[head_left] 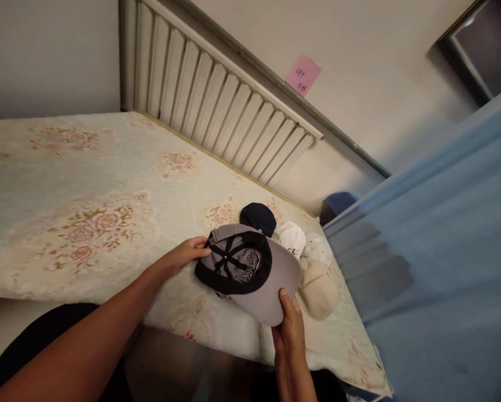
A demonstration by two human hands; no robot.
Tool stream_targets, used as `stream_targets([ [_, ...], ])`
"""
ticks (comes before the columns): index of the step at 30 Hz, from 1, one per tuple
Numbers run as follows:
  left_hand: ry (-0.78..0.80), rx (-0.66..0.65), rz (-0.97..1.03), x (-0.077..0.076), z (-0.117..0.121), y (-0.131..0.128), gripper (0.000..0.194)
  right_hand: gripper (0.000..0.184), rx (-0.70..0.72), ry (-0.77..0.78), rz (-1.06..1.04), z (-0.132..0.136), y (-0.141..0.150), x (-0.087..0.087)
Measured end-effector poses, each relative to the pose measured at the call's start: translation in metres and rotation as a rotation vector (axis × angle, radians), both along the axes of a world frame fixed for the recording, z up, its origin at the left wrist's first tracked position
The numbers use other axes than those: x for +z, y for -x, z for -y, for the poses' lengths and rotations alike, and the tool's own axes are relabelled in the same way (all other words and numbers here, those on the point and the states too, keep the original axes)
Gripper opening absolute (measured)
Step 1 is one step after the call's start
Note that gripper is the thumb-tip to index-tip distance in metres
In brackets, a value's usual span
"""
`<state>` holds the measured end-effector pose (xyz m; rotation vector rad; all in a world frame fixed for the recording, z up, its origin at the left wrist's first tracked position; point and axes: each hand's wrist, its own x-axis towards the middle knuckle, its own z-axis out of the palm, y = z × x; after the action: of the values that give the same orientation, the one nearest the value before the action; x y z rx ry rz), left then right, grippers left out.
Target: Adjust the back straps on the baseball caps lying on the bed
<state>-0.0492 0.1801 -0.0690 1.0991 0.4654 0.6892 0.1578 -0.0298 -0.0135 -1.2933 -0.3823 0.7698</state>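
Note:
Between my hands is a grey baseball cap (282, 265), turned so its black-banded inside faces me, with raised stitching showing in the crown. My left hand (187, 252) pinches the back edge of the cap, thumb on the inside. At the brim's lower right, my right hand (291, 319) grips with the thumb on top and the other fingers beneath, out of sight. Behind the held cap sit a dark navy cap (258, 216), a white cap with black letters (292, 237), a whitish cap (317, 248) and a beige cap (318, 289).
The caps rest on a flower-patterned bed cover (87, 234). A white radiator (217, 95) runs along the wall, with a pink note (303, 74) above it. Blue curtain cloth (418, 268) hangs on the right. Something dark blue (340, 202) sits in the far corner.

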Motion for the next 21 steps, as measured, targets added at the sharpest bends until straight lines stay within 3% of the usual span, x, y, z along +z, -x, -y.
stream_targets([
  [3,-0.122,0.013,-0.078,0.002,0.002,-0.002,0.038,0.07,-0.016,0.039,0.019,0.003,-0.005,-0.002],
  [8,-0.32,0.382,-0.522,-0.001,-0.003,-0.002,0.01,0.071,-0.016,0.091,0.068,0.008,-0.011,-0.013],
  [11,-0.343,0.474,-0.599,-0.006,-0.008,0.002,0.014,0.072,-0.006,0.096,0.068,0.009,-0.013,-0.021],
  [18,-0.362,0.217,-0.534,-0.004,-0.001,0.003,0.02,0.061,0.008,0.074,-0.102,0.009,-0.031,-0.037],
  [21,-0.345,0.167,-0.525,-0.004,0.001,0.003,0.024,0.055,0.031,0.099,-0.1,0.01,-0.038,-0.044],
])
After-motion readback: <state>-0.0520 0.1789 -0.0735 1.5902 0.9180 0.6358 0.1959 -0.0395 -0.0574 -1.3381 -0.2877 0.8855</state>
